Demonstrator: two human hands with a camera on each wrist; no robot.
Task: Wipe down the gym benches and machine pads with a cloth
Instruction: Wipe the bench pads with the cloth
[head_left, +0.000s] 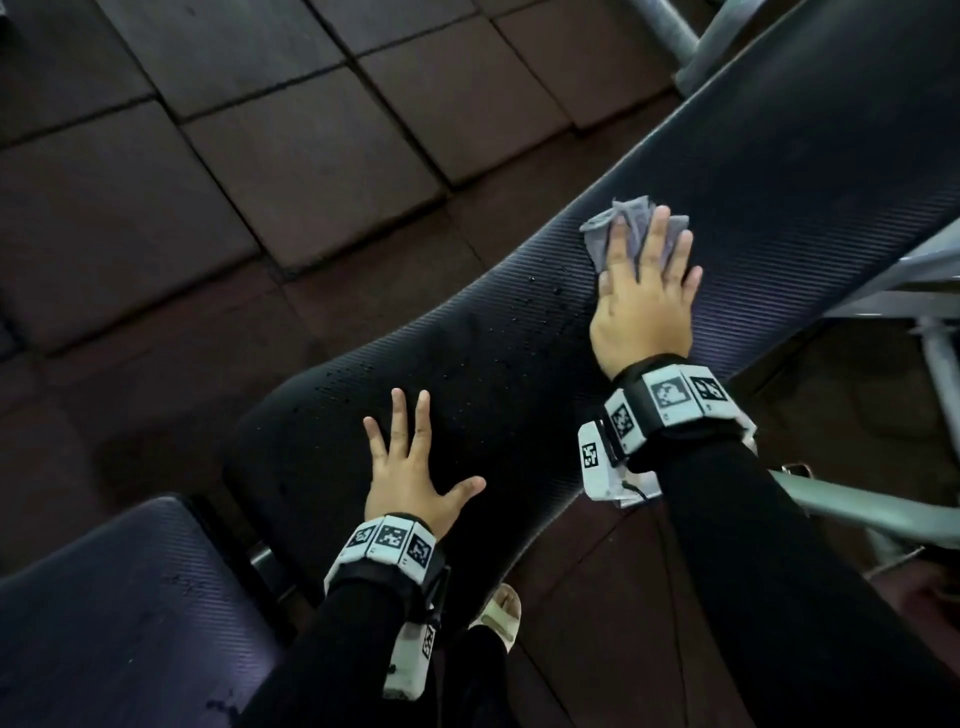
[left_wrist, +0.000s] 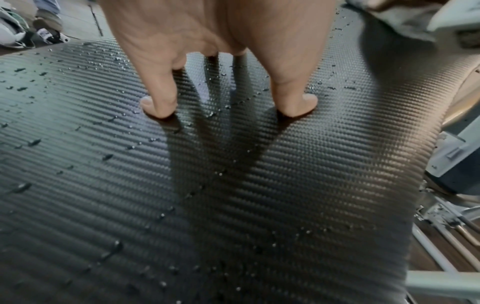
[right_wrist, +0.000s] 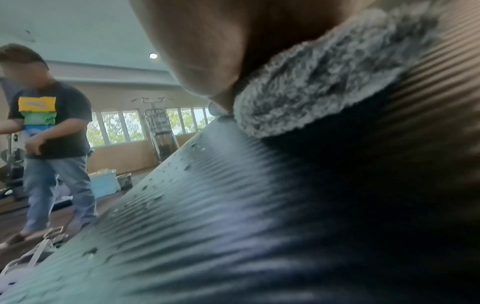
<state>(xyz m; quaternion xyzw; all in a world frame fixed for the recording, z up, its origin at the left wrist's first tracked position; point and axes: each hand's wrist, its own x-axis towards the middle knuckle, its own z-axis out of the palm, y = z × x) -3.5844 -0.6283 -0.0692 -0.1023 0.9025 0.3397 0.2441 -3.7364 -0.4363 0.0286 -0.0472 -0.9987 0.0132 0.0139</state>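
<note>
Right hand (head_left: 644, 306) grip: fingers flat, pressing the cloth (head_left: 631, 228) onto the surface (head_left: 519, 374). Left hand (head_left: 410, 467) splayed, empty, bracing lower down. We note droplets (left_wrist: 109, 157) between them; the pad's long axis runs that way.

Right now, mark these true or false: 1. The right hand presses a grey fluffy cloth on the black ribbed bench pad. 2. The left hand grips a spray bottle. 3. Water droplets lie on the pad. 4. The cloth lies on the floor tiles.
1. True: the right hand lies flat on the grey fluffy cloth on the black ribbed bench pad.
2. False: the left hand rests spread on the pad, holding nothing.
3. True: water droplets dot it.
4. False: it is on the pad.
</note>
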